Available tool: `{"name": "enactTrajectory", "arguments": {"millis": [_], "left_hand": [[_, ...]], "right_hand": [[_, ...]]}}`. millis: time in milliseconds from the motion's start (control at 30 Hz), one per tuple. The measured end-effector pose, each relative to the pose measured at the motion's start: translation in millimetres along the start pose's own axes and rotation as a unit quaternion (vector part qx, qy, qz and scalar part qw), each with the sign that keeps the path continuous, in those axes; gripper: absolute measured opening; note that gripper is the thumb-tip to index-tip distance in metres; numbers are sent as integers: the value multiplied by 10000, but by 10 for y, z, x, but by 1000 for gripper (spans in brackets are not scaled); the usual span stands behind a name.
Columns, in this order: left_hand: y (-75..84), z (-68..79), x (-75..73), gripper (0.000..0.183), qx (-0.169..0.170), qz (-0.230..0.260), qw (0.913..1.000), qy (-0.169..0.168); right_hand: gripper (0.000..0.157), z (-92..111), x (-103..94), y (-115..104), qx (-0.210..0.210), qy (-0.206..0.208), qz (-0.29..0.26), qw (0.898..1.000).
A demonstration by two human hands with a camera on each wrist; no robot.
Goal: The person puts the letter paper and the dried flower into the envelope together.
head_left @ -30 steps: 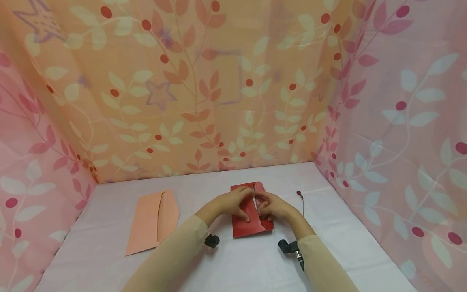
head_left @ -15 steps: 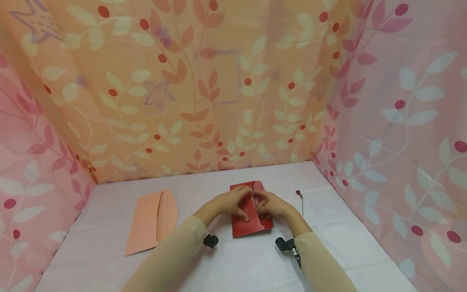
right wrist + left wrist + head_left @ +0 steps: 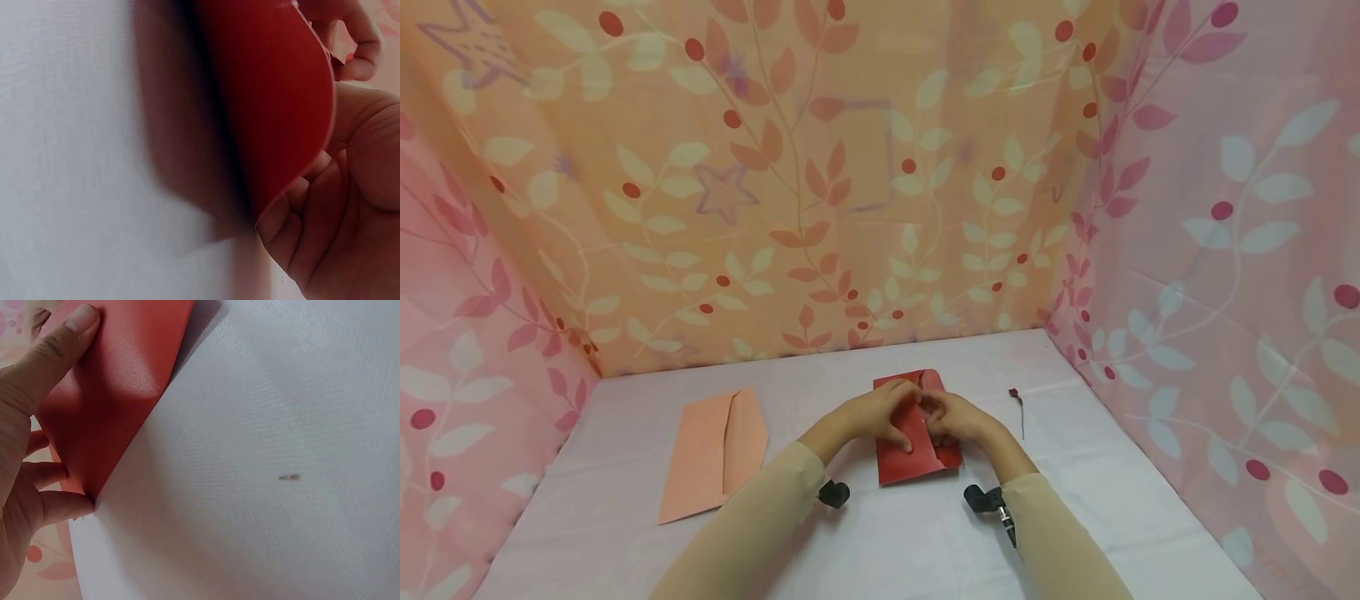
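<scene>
A red envelope (image 3: 901, 454) lies on the white-covered table in the head view, its flap turned to the right. My left hand (image 3: 880, 414) grips it: the thumb rests on the top face and, in the left wrist view, the other fingers reach round its edge. My right hand (image 3: 958, 419) is at the envelope's mouth, fingers curled against the flap side. In the right wrist view the flap (image 3: 275, 94) covers part of those fingers. Both hands meet near the upper end of the mouth, and what lies inside the envelope is hidden.
A peach envelope (image 3: 700, 454) with its flap unfolded lies to the left, close to the left sleeve (image 3: 752, 517). A small dark red flower on a thin stem (image 3: 1015, 395) lies right of the right hand. Patterned curtains (image 3: 820, 167) stand round the table's back and sides.
A pale strip seen at the envelope's mouth a second ago has shrunk almost out of sight. My right hand has shifted slightly left; the left hand keeps its hold.
</scene>
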State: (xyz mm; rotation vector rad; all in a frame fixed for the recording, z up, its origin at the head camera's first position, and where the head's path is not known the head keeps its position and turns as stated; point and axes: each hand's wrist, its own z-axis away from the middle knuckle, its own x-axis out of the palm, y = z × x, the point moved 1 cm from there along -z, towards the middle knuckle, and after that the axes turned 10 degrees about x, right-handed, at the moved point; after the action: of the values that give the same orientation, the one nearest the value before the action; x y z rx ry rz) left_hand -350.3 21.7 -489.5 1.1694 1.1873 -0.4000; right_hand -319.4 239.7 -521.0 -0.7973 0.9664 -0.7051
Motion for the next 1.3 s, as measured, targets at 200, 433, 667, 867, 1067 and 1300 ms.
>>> {"name": "enactTrajectory", "arguments": {"millis": [200, 433, 667, 867, 1067, 1300], "left_hand": [[14, 7, 0, 80, -18, -2, 10000, -13], [46, 14, 4, 85, -79, -70, 9999, -38], [36, 11, 28, 88, -209, -146, 9996, -74], [23, -6, 18, 90, -263, -214, 9994, -63], [40, 8, 13, 89, -290, -91, 9995, -76], [59, 5, 14, 90, -328, -110, 9993, -107]], "right_hand": [[73, 74, -39, 0, -86, -47, -72, 9999], [70, 180, -68, 34, -296, 214, -89, 9993], [66, 338, -80, 13, -428, 665, -112, 9968], [57, 488, -151, -24, -437, 1149, 14, 9924], [51, 609, -284, 9, -530, 1495, 149, 9872], [49, 663, -420, 71, -491, 1796, 200, 9823]]}}
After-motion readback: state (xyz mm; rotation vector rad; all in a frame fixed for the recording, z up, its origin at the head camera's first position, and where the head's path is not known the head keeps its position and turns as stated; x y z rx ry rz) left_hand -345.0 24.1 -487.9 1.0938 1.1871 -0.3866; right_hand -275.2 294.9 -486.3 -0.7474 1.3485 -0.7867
